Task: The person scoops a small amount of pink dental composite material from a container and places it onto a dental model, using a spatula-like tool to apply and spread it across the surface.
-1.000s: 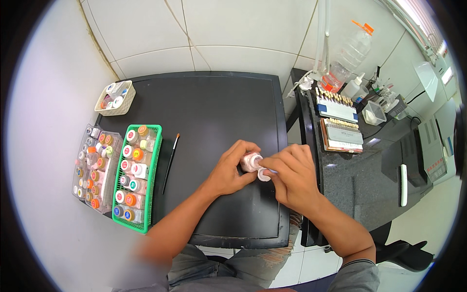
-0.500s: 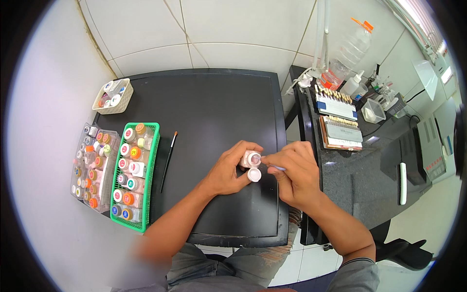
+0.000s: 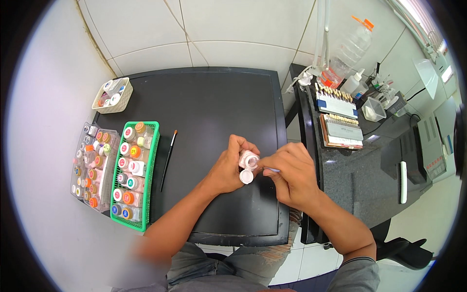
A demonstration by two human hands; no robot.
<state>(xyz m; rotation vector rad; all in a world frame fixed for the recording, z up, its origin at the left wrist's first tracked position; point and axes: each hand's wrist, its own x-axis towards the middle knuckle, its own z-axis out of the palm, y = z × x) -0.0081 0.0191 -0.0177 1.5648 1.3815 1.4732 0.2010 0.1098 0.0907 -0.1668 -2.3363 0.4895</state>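
My left hand (image 3: 226, 168) is wrapped round a small clear jar (image 3: 249, 159) of pale pink powder, tilted with its mouth to the right. Its white hinged lid (image 3: 246, 176) hangs open below the mouth. Close on the right, my right hand (image 3: 294, 173) pinches a thin tool with a pale lavender end (image 3: 272, 170). The tool's other end points toward the jar mouth; my fingers partly hide it, so I cannot tell its kind. A slim black brush (image 3: 168, 160) with an orange tip lies on the black table (image 3: 209, 107), left of my hands.
A green basket (image 3: 154, 141) of capped jars stands at the left, beside a clear tray (image 3: 111, 168) of more jars. Behind them is a cream basket (image 3: 122, 103). On the dark counter (image 3: 335, 194) at right are tooth shade guides (image 3: 340, 127) and a large plastic bottle (image 3: 348, 53).
The jar has turned in my left hand, and its open lid has swung a little left and down. My right hand has shifted slightly, still pinching the thin tool.
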